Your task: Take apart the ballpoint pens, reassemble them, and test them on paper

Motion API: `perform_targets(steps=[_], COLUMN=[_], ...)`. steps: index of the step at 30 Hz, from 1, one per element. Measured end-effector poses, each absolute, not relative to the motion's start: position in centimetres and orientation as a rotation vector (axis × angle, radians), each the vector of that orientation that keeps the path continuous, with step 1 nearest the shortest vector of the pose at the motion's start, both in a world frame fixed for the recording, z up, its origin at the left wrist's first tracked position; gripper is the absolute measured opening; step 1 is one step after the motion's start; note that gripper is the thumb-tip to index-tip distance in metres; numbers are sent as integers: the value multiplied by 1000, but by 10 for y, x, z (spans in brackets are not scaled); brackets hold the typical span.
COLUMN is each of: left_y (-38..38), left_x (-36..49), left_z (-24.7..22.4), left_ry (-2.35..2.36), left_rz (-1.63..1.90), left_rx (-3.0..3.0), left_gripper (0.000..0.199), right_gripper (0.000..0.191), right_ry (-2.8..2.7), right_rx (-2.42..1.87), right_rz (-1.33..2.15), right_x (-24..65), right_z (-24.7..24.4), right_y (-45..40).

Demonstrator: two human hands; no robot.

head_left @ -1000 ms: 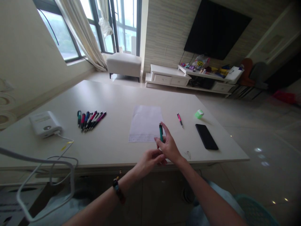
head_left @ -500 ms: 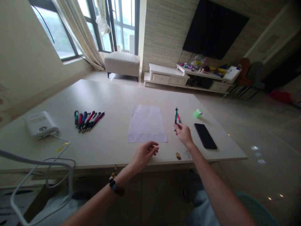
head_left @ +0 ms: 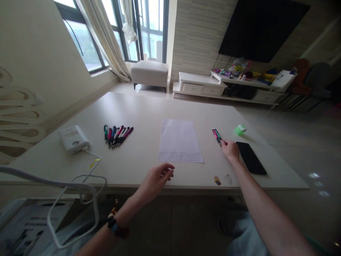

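My right hand [head_left: 230,150] pinches the lower end of a green pen [head_left: 217,133] at the right of the table. Right beside it, on its left, a red pen [head_left: 216,136] lies on the tabletop. My left hand [head_left: 157,177] is at the near edge, fingers curled loosely apart, holding nothing. Between and beyond the hands lies a sheet of paper [head_left: 181,138] with lines of writing along its near end. Several pens [head_left: 116,136] in various colours lie bunched together left of the paper.
On the white table [head_left: 144,110], a black phone [head_left: 250,158] and a green object [head_left: 240,130] are at right, small stickers [head_left: 217,180] near the front edge. A white device [head_left: 73,138] with a cable [head_left: 92,154] sits at left.
The view has shifted left, so the scene appears farther right. My right hand has brought the green pen down alongside the red one, whose visible position beside it differs.
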State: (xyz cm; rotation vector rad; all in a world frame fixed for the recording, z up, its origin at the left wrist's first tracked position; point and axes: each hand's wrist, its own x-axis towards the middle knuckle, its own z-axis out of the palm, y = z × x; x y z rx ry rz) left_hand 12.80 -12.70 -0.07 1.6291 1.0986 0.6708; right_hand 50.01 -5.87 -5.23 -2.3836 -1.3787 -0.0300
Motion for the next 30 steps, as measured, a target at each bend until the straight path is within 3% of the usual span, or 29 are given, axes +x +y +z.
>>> perform_targets(steps=[4, 8, 12, 20, 30], left_y=[-94, -57, -35, -17, -6], left_x=[96, 50, 15, 3, 5], left_z=[8, 15, 12, -5, -10], left_ry=[1398, 2000, 2410, 2480, 2513], left_rz=[694, 727, 573, 382, 335], left_rx=[1773, 1964, 1957, 1984, 2010], left_gripper=[30, 30, 35, 33, 34], right_gripper=[39, 39, 41, 32, 23], right_ry=[-1408, -1344, -1306, -1456, -1683], right_rx=[-2365, -2257, -2076, -1585, -1447], right_rz=[-82, -131, -192, -10, 200], right_x=[506, 507, 490, 404, 356], right_z=[-57, -58, -45, -8, -6], right_y=[-59, -61, -66, -102, -135])
